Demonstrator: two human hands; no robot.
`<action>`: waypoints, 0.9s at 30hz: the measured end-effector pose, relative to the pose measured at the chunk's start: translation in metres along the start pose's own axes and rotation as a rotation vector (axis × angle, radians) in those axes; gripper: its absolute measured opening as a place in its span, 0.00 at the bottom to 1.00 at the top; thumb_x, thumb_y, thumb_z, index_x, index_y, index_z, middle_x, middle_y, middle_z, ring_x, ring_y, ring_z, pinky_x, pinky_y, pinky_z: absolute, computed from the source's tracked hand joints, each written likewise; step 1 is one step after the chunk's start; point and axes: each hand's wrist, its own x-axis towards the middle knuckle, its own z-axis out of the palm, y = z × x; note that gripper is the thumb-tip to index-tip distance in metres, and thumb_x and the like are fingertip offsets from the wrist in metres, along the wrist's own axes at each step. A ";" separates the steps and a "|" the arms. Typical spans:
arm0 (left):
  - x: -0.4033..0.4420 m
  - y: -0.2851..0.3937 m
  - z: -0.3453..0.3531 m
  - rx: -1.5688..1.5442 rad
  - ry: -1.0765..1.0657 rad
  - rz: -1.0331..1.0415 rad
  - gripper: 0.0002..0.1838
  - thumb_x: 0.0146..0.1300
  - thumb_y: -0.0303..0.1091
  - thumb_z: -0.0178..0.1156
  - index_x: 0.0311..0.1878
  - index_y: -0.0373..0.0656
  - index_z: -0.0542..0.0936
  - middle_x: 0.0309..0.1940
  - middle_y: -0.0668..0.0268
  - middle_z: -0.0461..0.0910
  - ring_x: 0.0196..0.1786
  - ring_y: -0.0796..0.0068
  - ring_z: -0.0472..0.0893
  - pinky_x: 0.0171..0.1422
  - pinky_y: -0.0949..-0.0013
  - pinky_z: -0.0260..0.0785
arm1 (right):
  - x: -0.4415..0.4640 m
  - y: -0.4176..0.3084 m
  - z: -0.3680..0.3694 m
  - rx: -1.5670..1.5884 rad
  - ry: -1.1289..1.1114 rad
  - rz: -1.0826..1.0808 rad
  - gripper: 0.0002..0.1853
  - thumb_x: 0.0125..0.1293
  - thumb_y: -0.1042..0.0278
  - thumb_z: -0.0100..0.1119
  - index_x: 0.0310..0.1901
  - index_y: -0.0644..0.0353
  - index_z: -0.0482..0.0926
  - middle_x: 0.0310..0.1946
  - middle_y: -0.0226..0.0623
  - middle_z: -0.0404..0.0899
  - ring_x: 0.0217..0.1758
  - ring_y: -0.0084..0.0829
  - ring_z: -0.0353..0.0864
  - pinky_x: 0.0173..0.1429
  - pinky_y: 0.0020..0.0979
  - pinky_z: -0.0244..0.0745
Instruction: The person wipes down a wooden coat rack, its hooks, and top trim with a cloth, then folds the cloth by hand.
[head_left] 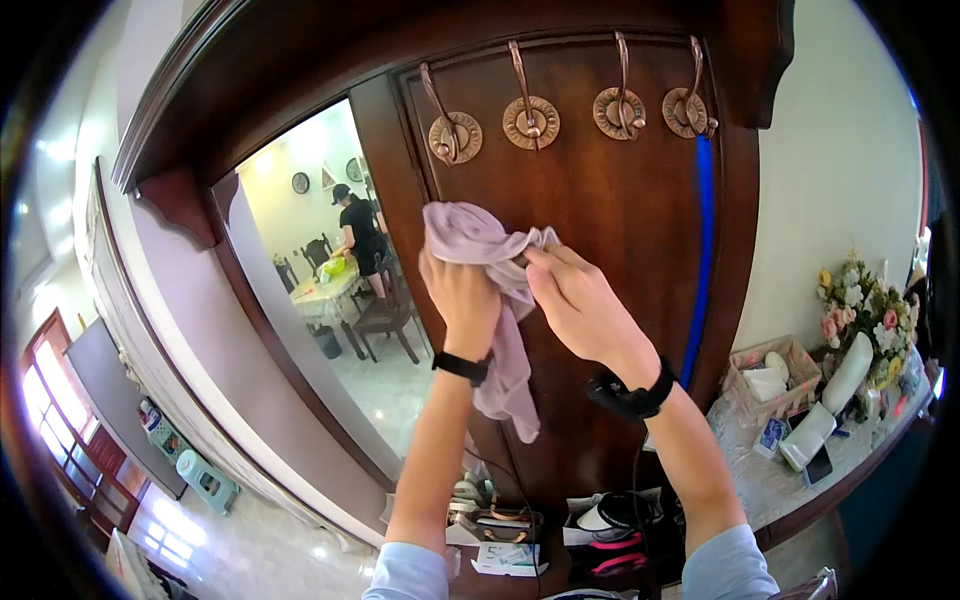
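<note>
A light purple cloth [470, 230] is bunched between my two hands, in front of the dark wooden panel [600, 240]. My left hand [460, 295] is closed on the cloth from below, its fingers partly hidden behind it. Fingers and thumb of my right hand [575, 295] pinch the cloth's right end. A loose part of the cloth hangs down between my wrists. Several bronze hooks [530, 122] are fixed to the panel above my hands.
Left of the panel, a mirror [385, 395] shows a person beside a table. At right, a side table [740, 480] holds a basket [745, 385], flowers [870, 318] and a white phone handset. Boxes and bags [505, 555] sit below. A blue stool [207, 482] stands at lower left.
</note>
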 end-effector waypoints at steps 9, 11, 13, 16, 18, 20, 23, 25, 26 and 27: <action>0.072 -0.056 0.003 0.136 0.053 0.188 0.31 0.57 0.39 0.61 0.64 0.39 0.71 0.65 0.50 0.69 0.68 0.44 0.65 0.75 0.45 0.51 | -0.047 -0.028 -0.035 -0.038 -0.199 0.084 0.23 0.65 0.68 0.58 0.60 0.66 0.71 0.52 0.55 0.76 0.50 0.56 0.78 0.54 0.44 0.76; 0.091 -0.077 0.014 0.014 0.127 0.132 0.30 0.58 0.38 0.59 0.65 0.39 0.70 0.65 0.50 0.69 0.68 0.44 0.66 0.75 0.49 0.53 | -0.064 -0.039 -0.052 0.000 -0.306 0.180 0.22 0.65 0.68 0.59 0.59 0.66 0.72 0.48 0.55 0.78 0.48 0.56 0.79 0.52 0.44 0.76; 0.103 -0.088 0.019 -0.200 0.159 -0.088 0.31 0.63 0.37 0.55 0.69 0.41 0.64 0.66 0.50 0.68 0.68 0.48 0.67 0.72 0.58 0.59 | -0.086 -0.043 -0.064 0.011 -0.351 0.222 0.22 0.64 0.71 0.59 0.59 0.66 0.74 0.42 0.53 0.80 0.45 0.51 0.80 0.50 0.40 0.76; 0.135 -0.104 0.013 0.037 0.206 0.119 0.30 0.66 0.38 0.54 0.70 0.41 0.63 0.66 0.50 0.68 0.66 0.50 0.69 0.72 0.59 0.60 | -0.123 -0.046 -0.078 0.009 -0.392 0.328 0.20 0.62 0.72 0.62 0.57 0.64 0.77 0.38 0.47 0.81 0.41 0.44 0.82 0.47 0.35 0.77; 0.157 -0.113 0.011 0.072 0.236 0.174 0.30 0.67 0.38 0.54 0.71 0.40 0.63 0.65 0.50 0.68 0.66 0.51 0.70 0.71 0.60 0.60 | -0.144 -0.046 -0.085 0.060 -0.452 0.407 0.20 0.64 0.68 0.61 0.57 0.63 0.76 0.42 0.53 0.81 0.43 0.52 0.81 0.48 0.41 0.77; 0.179 -0.114 0.002 -0.068 0.066 -0.110 0.30 0.69 0.39 0.52 0.71 0.39 0.61 0.64 0.49 0.70 0.65 0.51 0.71 0.71 0.60 0.60 | -0.167 -0.041 -0.087 0.092 -0.487 0.445 0.19 0.64 0.68 0.60 0.56 0.64 0.77 0.41 0.52 0.81 0.42 0.51 0.81 0.47 0.41 0.77; 0.187 -0.076 -0.018 -0.254 0.145 -0.202 0.26 0.72 0.41 0.46 0.67 0.35 0.67 0.64 0.48 0.70 0.66 0.51 0.70 0.73 0.60 0.59 | -0.191 -0.036 -0.091 0.109 -0.560 0.574 0.19 0.65 0.66 0.60 0.56 0.64 0.77 0.42 0.52 0.82 0.44 0.51 0.82 0.48 0.40 0.78; 0.182 -0.080 -0.012 -0.553 0.289 -0.291 0.28 0.71 0.46 0.49 0.64 0.33 0.69 0.62 0.46 0.72 0.63 0.52 0.72 0.72 0.62 0.59 | -0.212 -0.029 -0.090 0.126 -0.531 0.589 0.19 0.66 0.65 0.59 0.56 0.65 0.77 0.43 0.53 0.82 0.45 0.52 0.82 0.49 0.40 0.78; 0.165 -0.079 -0.014 -0.458 0.233 -0.268 0.28 0.71 0.46 0.50 0.65 0.33 0.68 0.63 0.46 0.70 0.65 0.52 0.71 0.73 0.62 0.58 | -0.220 -0.027 -0.091 0.129 -0.535 0.626 0.19 0.65 0.66 0.60 0.55 0.65 0.78 0.44 0.53 0.82 0.46 0.52 0.83 0.50 0.40 0.78; 0.149 -0.077 -0.016 -0.363 0.181 -0.241 0.28 0.71 0.45 0.51 0.66 0.34 0.67 0.64 0.47 0.68 0.66 0.52 0.69 0.74 0.62 0.57 | -0.228 -0.026 -0.092 0.129 -0.523 0.679 0.19 0.65 0.66 0.60 0.55 0.64 0.78 0.45 0.53 0.82 0.47 0.52 0.83 0.51 0.39 0.78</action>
